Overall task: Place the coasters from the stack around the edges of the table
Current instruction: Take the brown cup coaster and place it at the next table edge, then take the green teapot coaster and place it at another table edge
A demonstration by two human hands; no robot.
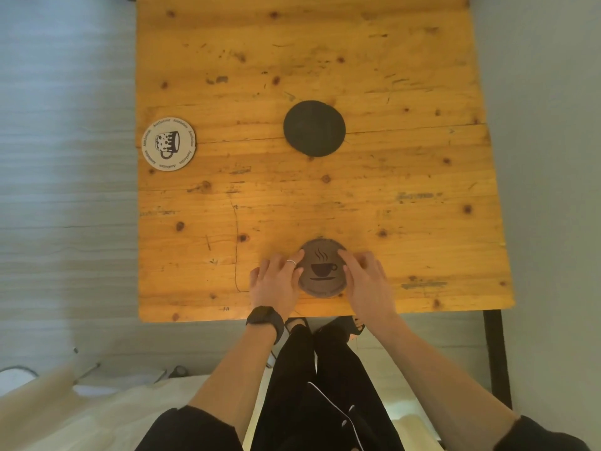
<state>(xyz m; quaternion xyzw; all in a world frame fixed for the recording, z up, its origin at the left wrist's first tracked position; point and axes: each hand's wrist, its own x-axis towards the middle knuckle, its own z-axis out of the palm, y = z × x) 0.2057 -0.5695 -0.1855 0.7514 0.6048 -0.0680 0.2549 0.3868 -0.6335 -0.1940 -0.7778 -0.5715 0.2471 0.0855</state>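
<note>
A brown round coaster printed with a steaming cup lies flat near the front edge of the wooden table. My left hand touches its left rim and my right hand its right rim, fingers spread along the sides. In the table's middle sits a black round stack of coasters; how many it holds cannot be told. A white coaster with a mug drawing rests at the left edge.
The table ends just in front of my hands, with my dark-trousered legs below it. Grey floor surrounds the table on both sides. A black table leg shows at the lower right.
</note>
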